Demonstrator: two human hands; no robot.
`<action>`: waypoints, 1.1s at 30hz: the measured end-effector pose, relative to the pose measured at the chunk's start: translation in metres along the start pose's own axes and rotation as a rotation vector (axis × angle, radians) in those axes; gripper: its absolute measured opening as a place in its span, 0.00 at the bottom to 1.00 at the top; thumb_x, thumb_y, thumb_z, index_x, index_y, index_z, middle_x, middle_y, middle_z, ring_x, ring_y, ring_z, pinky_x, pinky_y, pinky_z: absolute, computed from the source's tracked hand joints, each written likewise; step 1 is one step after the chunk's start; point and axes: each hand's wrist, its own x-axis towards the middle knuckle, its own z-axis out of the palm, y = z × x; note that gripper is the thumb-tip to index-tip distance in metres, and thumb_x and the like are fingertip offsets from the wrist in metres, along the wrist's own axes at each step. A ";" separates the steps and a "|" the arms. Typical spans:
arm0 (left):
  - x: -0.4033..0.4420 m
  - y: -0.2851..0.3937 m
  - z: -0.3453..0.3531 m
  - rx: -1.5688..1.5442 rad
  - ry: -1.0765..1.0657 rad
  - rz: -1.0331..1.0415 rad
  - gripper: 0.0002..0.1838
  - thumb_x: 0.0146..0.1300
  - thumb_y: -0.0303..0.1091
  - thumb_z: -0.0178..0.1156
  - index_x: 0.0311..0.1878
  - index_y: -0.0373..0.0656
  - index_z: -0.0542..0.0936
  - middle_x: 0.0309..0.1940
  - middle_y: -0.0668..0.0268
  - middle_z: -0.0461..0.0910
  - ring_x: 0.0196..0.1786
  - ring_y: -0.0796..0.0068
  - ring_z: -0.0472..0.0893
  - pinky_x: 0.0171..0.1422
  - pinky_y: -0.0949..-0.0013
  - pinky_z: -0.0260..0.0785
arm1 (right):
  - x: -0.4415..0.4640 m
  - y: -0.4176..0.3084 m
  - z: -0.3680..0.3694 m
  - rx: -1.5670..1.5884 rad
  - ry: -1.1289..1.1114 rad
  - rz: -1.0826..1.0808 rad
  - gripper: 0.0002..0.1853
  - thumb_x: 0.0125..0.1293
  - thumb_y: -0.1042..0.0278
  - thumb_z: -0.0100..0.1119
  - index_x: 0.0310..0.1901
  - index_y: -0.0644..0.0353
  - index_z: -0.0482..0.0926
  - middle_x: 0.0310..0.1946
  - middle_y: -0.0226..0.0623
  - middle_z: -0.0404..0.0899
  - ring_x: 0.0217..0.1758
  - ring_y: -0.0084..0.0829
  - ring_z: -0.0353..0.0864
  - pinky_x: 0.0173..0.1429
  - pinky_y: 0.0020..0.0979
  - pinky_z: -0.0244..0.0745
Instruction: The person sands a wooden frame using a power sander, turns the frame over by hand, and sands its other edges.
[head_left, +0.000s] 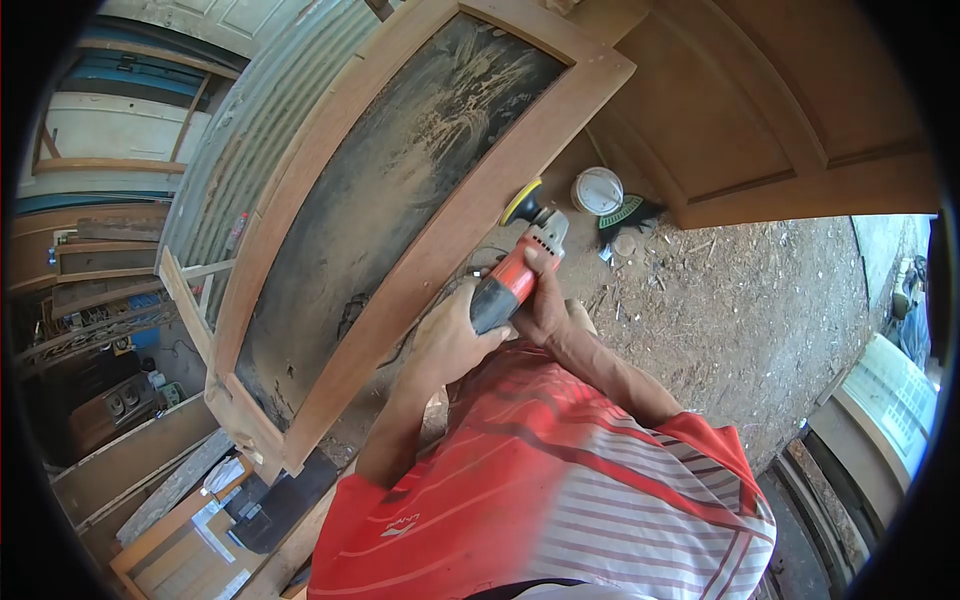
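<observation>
My left hand (452,338) is closed around the dark rear body of a red and black angle grinder (512,280). Nearer the tool's head, my right hand (545,305) grips the red housing. A round yellow and black sanding disc (521,203) on the grinder sits at the outer edge of a wooden frame (455,215); whether it presses on the wood I cannot tell. Inside the frame is a dark panel (375,185) streaked with pale dust. Part of the grinder's body is hidden behind my fingers.
A large brown panelled door (700,110) stands at upper right. Below it are a white bucket (598,191) and a green-and-black brush-like item (622,218) on the littered dirt floor (740,310). Corrugated metal sheeting (265,140) rises behind the frame. Timber and a cluttered shelf (120,400) lie left.
</observation>
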 end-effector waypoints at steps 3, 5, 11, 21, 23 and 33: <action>0.007 0.010 -0.001 -0.003 -0.004 -0.015 0.39 0.60 0.46 0.77 0.68 0.33 0.73 0.56 0.37 0.84 0.60 0.35 0.84 0.63 0.43 0.76 | 0.010 -0.009 -0.010 0.000 0.001 0.045 0.32 0.68 0.42 0.71 0.62 0.56 0.73 0.48 0.45 0.83 0.55 0.44 0.86 0.68 0.51 0.81; 0.034 0.013 0.011 -0.004 0.044 0.075 0.42 0.58 0.45 0.77 0.70 0.31 0.73 0.57 0.36 0.84 0.61 0.34 0.84 0.65 0.44 0.76 | 0.021 -0.037 -0.003 -0.059 0.005 -0.047 0.33 0.67 0.41 0.70 0.61 0.59 0.73 0.47 0.45 0.84 0.53 0.44 0.87 0.65 0.51 0.83; 0.133 0.080 0.023 -0.044 0.077 0.243 0.39 0.60 0.49 0.77 0.63 0.28 0.75 0.53 0.34 0.85 0.59 0.34 0.84 0.64 0.44 0.77 | 0.072 -0.163 0.001 -0.115 -0.027 -0.207 0.29 0.70 0.43 0.68 0.63 0.49 0.71 0.41 0.42 0.84 0.44 0.41 0.88 0.54 0.47 0.87; 0.140 0.121 0.017 -0.427 0.118 0.406 0.40 0.58 0.51 0.76 0.64 0.29 0.75 0.52 0.37 0.86 0.55 0.41 0.88 0.61 0.48 0.79 | 0.030 -0.192 0.051 -0.171 -0.035 -0.542 0.35 0.67 0.39 0.73 0.59 0.65 0.79 0.45 0.42 0.89 0.46 0.37 0.90 0.54 0.37 0.88; 0.134 0.096 0.031 -0.517 0.188 0.458 0.43 0.58 0.47 0.76 0.68 0.27 0.71 0.52 0.37 0.85 0.56 0.40 0.87 0.64 0.50 0.79 | 0.025 -0.176 0.051 -0.244 -0.096 -0.453 0.35 0.68 0.40 0.71 0.63 0.62 0.77 0.48 0.44 0.88 0.52 0.39 0.89 0.61 0.41 0.85; 0.031 -0.011 -0.019 -0.627 0.318 0.391 0.39 0.60 0.47 0.80 0.62 0.28 0.72 0.46 0.39 0.85 0.50 0.39 0.88 0.53 0.47 0.79 | 0.028 -0.061 0.112 -0.611 -0.266 -0.280 0.32 0.73 0.48 0.67 0.67 0.65 0.73 0.47 0.45 0.85 0.50 0.38 0.87 0.60 0.43 0.84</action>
